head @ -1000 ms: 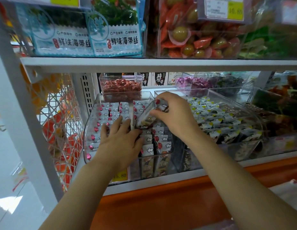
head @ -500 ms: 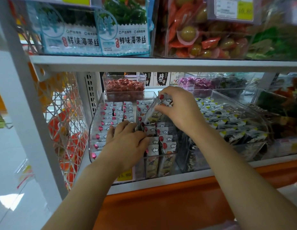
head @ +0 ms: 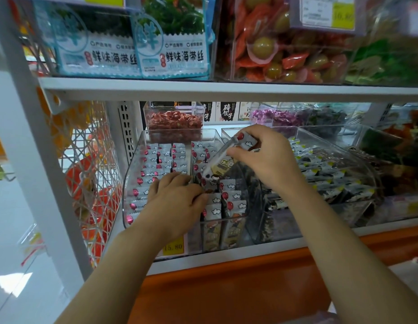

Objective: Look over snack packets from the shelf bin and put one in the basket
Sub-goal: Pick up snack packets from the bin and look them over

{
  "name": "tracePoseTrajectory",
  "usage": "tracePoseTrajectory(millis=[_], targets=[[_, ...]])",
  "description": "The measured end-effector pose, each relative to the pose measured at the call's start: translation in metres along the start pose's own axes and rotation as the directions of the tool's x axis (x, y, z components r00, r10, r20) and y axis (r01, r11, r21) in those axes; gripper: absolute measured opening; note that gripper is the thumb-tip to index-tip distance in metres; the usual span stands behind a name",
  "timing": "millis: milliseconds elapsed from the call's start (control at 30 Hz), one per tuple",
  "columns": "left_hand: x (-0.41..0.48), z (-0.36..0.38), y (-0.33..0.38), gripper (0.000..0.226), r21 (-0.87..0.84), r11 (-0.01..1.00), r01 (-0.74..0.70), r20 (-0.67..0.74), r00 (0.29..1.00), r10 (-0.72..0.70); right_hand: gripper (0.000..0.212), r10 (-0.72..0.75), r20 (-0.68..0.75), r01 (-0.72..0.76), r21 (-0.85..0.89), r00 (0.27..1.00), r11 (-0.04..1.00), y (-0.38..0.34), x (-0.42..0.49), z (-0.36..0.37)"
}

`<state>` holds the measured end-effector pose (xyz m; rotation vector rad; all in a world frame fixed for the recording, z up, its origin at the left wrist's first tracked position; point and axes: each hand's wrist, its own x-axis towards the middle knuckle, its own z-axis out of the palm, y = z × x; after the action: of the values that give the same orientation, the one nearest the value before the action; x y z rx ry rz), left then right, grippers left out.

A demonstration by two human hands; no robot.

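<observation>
Pinching a raised packet [head: 229,157], right hand [head: 266,157]; left hand [head: 175,197] palm-down.

On the shelf above me, kelp packs [head: 170,43] sit beside a clear box of red and green sweets [head: 285,52] with a price tag [head: 329,12] in front. Further back sit a tub of red sweets [head: 174,122] and some purple sweets [head: 271,116]. A wire rack [head: 91,174] stands to my left.

- Held packet [head: 229,157]: white with grey clouds, red balloon, yellow-and-black print.
- Snack packets [head: 231,199], 6 o'clock of it: same cloud-and-balloon pattern.
- Price label [head: 173,247], 7 o'clock: yellow.
- Ledge [head: 226,288]: orange.
- Kelp bags [head: 175,43], 11 o'clock: pale blue, green.
</observation>
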<state>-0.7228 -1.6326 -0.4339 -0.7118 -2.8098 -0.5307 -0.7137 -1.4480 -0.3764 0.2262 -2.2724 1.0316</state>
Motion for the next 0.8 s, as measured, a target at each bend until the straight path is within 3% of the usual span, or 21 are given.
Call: tracePoseTrajectory(millis=[200, 333, 433, 600, 800], targets=[[0.003, 0.001, 0.001, 0.036, -0.005, 0.999, -0.040, -0.036, 0.999, 0.040, 0.025, -0.035, -0.129, 0.027, -0.059, 0.991, 0.998, 0.006, 0.002, 0.010], [0.011, 0.003, 0.002, 0.042, -0.038, 0.996, -0.082, 0.010, 0.997, 0.082, 0.034, -0.006, -0.101, -0.004, -0.094, 0.995, 0.996, 0.016, 0.000, 0.019], [0.016, 0.007, 0.002, 0.045, 0.006, 0.996, -0.084, 0.072, 0.994, 0.083, 0.028, -0.017, -0.104, 0.009, -0.069, 0.994, 0.998, 0.018, 0.001, 0.018], [0.015, 0.005, 0.004, 0.039, -0.037, 0.996, -0.084, 0.019, 0.996, 0.085, 0.022, -0.009, -0.067, 0.009, -0.010, 0.998, 1.000, 0.019, 0.001, 0.016], [0.014, 0.003, 0.004, 0.045, 0.009, 0.999, -0.036, 0.028, 0.999, 0.035, 0.025, -0.050, 0.004, 0.050, -0.097, 0.999, 0.994, 0.020, 0.004, 0.021]])
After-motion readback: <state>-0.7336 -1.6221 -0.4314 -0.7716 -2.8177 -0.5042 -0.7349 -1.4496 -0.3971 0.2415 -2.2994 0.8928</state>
